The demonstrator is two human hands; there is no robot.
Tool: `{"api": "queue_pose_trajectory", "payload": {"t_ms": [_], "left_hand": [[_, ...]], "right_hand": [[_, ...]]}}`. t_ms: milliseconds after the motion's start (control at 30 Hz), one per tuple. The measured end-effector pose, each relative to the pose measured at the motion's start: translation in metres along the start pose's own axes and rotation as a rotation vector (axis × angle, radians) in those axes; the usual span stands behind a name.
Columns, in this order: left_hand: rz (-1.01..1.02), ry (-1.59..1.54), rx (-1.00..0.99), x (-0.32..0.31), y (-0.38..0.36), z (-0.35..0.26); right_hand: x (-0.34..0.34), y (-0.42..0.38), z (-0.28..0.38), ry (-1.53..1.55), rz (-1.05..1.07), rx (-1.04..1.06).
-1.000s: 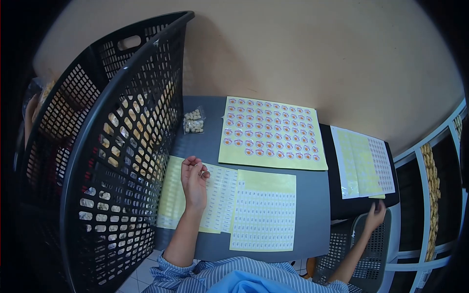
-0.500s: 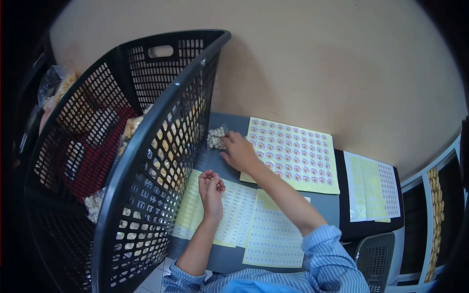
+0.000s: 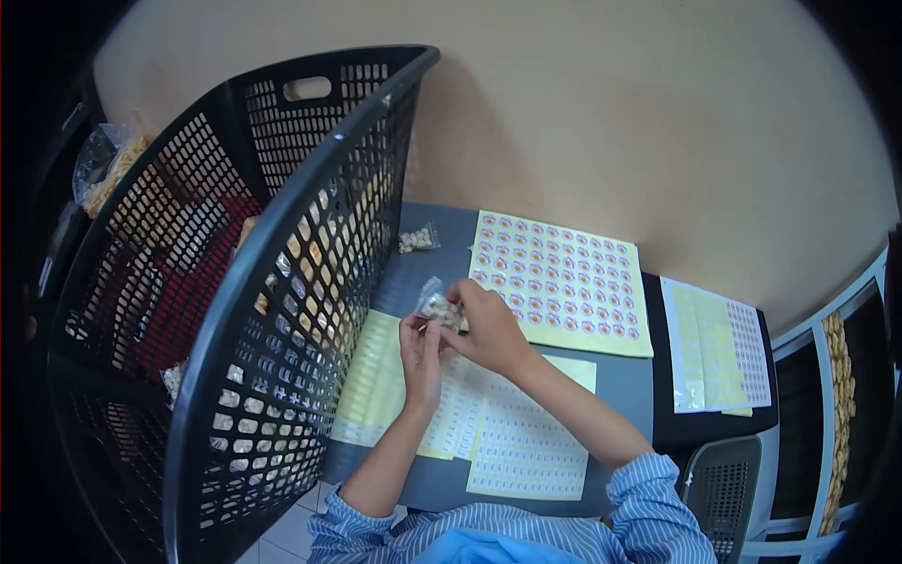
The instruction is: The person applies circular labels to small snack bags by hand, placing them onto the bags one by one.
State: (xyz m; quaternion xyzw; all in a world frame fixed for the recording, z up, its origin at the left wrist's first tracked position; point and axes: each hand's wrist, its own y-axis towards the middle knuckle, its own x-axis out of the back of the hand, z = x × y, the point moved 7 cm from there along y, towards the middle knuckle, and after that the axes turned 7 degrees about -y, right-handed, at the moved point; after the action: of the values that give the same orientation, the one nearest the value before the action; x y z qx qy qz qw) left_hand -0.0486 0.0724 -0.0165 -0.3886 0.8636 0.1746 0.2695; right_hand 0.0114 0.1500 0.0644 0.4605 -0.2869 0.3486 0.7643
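A small clear plastic bag of pale, nut-like pieces point(image 3: 438, 306) is held up between my two hands over the grey table. My right hand point(image 3: 492, 331) is closed round its right side. The fingers of my left hand point(image 3: 422, 365) pinch at its lower edge; part of their grip is hidden. A second little bag of the same pieces point(image 3: 415, 240) lies farther back on the table. Below my hands are yellow-backed sheets of small printed labels point(image 3: 528, 446). To the right rests a sheet of round orange-and-white stickers point(image 3: 564, 277).
A large dark plastic basket point(image 3: 268, 240) stands close on my left, with bagged food inside. Behind the table rises a beige wall point(image 3: 601, 122). More label sheets point(image 3: 719, 348) lie on a black surface at right, near a dark perforated crate point(image 3: 723, 498).
My right hand has picked up one bag from the back of the table and brought it toward me. My left hand has moved up to meet it, and both now hold it.
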Motion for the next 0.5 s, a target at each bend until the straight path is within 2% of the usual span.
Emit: {"api": "queue_pose_trajectory", "payload": {"t_ms": [67,133,200,267,367,433,500], "left_hand": [[0.010,-0.021,-0.016,-0.003,-0.007,0.003],[0.041,-0.011,0.060,-0.014,-0.016,0.002],[0.101,0.013,0.103,-0.017,-0.020,0.011],[0.159,0.038,0.140,-0.023,-0.026,0.015],[0.282,0.125,0.092,-0.038,-0.033,0.006],[0.452,0.429,-0.178,-0.054,-0.040,-0.007],[0.491,0.455,-0.147,-0.058,-0.044,-0.009]], "right_hand": [[0.012,-0.023,-0.001,0.076,0.008,-0.123],[0.024,-0.045,0.002,0.055,-0.018,-0.118],[0.028,-0.066,-0.002,0.155,0.017,-0.235],[0.040,-0.080,0.002,0.146,-0.018,-0.267],[0.059,-0.098,-0.001,0.253,-0.217,-0.383],[0.061,-0.105,-0.001,0.290,-0.251,-0.390],[0.059,-0.110,-0.003,0.330,-0.277,-0.391]]}}
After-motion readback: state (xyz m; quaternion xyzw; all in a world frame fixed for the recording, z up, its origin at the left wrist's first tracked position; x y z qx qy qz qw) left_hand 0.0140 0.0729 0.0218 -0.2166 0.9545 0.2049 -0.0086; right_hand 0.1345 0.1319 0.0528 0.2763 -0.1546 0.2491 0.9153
